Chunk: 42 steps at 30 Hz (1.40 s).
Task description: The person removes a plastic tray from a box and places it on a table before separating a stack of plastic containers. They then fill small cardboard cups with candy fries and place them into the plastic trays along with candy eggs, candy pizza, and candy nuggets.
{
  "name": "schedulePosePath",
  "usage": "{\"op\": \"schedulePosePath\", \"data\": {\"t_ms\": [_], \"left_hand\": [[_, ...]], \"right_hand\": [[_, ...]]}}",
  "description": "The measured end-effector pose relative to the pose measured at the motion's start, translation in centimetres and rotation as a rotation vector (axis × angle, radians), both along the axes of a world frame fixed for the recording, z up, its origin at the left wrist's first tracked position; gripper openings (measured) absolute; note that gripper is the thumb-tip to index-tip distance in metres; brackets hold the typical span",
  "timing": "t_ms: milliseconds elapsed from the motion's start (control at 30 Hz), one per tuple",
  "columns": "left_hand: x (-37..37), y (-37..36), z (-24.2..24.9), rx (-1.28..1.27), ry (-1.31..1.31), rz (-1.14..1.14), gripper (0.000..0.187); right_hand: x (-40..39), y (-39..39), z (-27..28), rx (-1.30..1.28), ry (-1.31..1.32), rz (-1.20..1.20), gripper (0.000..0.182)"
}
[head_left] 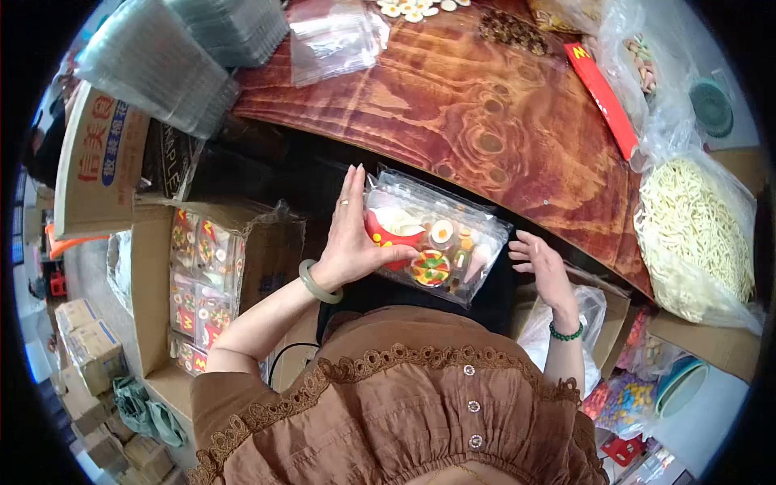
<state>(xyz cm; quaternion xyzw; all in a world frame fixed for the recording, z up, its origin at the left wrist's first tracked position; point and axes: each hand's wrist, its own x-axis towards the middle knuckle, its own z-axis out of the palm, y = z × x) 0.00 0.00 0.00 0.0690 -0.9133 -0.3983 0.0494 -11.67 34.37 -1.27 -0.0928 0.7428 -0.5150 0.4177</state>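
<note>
A stack of clear packs (453, 234) rests over my lap at the table's front edge. Small pieces show through the top pack: a red piece, a fried egg, a round pizza and others. My left hand (356, 234) grips the stack's left end, thumb on top and the other fingers stretched along its side. Close to the stack's right end is my right hand (540, 263), its fingers apart and slightly curved, with nothing held in it.
The wooden table (420, 105) bears plastic sleeves (331, 40), egg pieces (412, 8) and a red strip (602, 101). A bag of pale strands (695, 234) sits at right. At left, a carton (149, 291) holds filled packs, below stacked clear trays (162, 61).
</note>
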Motion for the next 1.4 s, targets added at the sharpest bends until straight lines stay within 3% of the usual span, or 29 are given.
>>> {"op": "schedulePosePath", "data": {"t_ms": [33,67,100,133,167,233,300,367,433,500,633,733,767,833,1033,1167,1333,1400], "left_hand": [[0.1,0.3,-0.2,0.018,0.031,0.022,0.137],[0.3,0.8,-1.5,0.209,0.005,0.094,0.140],[0.8,1.7,-3.8,0.326,0.069,0.127,0.142],[1.6,0.2,-3.2,0.325,-0.035,0.190,0.143],[1.9,-0.7,-1.7,0.545,-0.165,0.234,0.144],[2.3,-1.8,-1.8,0.467,-0.291,0.262,0.146],[2.1,-2.8,-1.7,0.547,-0.288,0.230,0.145],[2.8,-2.9,-1.9,0.551,-0.276,0.241,0.143],[4.1,-3.0,-1.4,0.551,-0.269,0.267,0.144],[4.7,-2.9,-1.3,0.534,-0.229,0.298,0.144],[6.1,-2.9,-1.6,0.539,-0.233,0.358,0.146],[7.2,-2.8,-1.9,0.577,-0.238,0.422,0.148],[7.3,-2.5,-2.1,0.587,-0.229,0.430,0.148],[7.6,-2.0,-2.3,0.564,-0.233,0.455,0.144],[8.7,-1.9,-0.5,0.505,-0.232,0.557,0.141],[9.1,-4.1,3.2,0.568,-0.227,0.510,0.142],[11.8,-8.9,7.5,0.751,-0.126,0.340,0.140],[12.6,-10.2,9.3,0.434,-0.006,0.393,0.135]], "right_hand": [[0.5,-0.6,-1.0,-0.121,0.003,0.011,0.062],[1.1,-0.9,-2.2,-0.282,-0.016,-0.011,0.064],[2.3,-1.7,0.7,-0.206,0.084,-0.111,0.066],[3.3,-5.0,0.2,-0.294,0.043,-0.119,0.073],[4.2,-7.1,-0.1,-0.355,0.001,-0.128,0.080],[1.2,-3.3,-7.8,-0.248,0.095,0.422,0.072],[2.0,-9.6,3.2,0.070,0.234,0.472,0.070],[1.7,-10.5,5.5,0.343,0.884,0.496,0.070],[0.7,-13.4,7.9,0.274,0.833,0.504,0.064],[-0.6,-16.7,6.4,0.053,0.581,0.570,0.065],[-4.3,-21.5,0.2,0.139,0.381,0.977,0.078],[-5.0,-23.5,1.6,0.088,0.002,0.983,0.098],[-5.1,-23.6,1.4,0.098,0.006,0.994,0.098],[-5.1,-24.1,0.5,0.115,-0.314,1.052,0.100],[-2.3,-26.9,2.7,0.108,-0.314,1.081,0.098],[-0.9,-28.4,7.4,0.067,-0.375,0.938,0.096],[-0.6,-32.2,12.5,0.053,-0.363,1.101,0.096],[0.0,-33.7,13.7,0.055,-0.322,1.190,0.092]]}}
